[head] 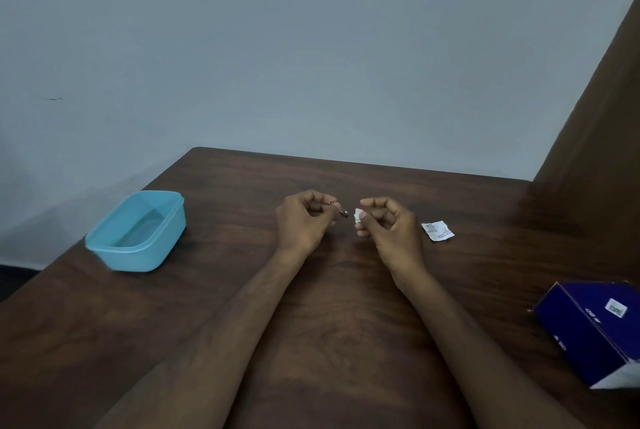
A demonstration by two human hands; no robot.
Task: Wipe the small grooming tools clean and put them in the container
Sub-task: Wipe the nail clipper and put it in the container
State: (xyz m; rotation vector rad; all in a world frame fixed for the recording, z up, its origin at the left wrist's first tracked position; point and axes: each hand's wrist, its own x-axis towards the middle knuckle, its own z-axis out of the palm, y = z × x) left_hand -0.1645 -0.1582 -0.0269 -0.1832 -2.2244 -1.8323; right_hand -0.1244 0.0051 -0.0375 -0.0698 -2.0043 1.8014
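- A small metal grooming tool (341,211) is pinched between the thumb and curled fingers of the left hand (306,220), held just above the middle of the table; only its tip sticks out toward the right, and it is too small to tell what kind of tool it is.
- A small white wipe (357,214) is pinched at the fingertips of the right hand (388,226), just beside the tool's tip; whether the two touch cannot be told.
- Both hands have their fingers curled in, knuckles up, facing each other close together, with bare forearms reaching in from the near edge.
- A torn white sachet (438,231) lies flat on the table just right of the right hand; its print is unreadable.
- The light blue container (136,231) sits open, without a lid, near the left edge of the table, well apart from the hands; nothing can be made out inside it.
- A dark blue box (588,328) lies tilted at the right, cut off by the frame edge, with a small label on top.
- The table (329,307) is dark brown wood grain, pushed against a plain pale blue-grey wall (311,47).
- A brown panel (602,110) rises at the right edge, only partly in view.
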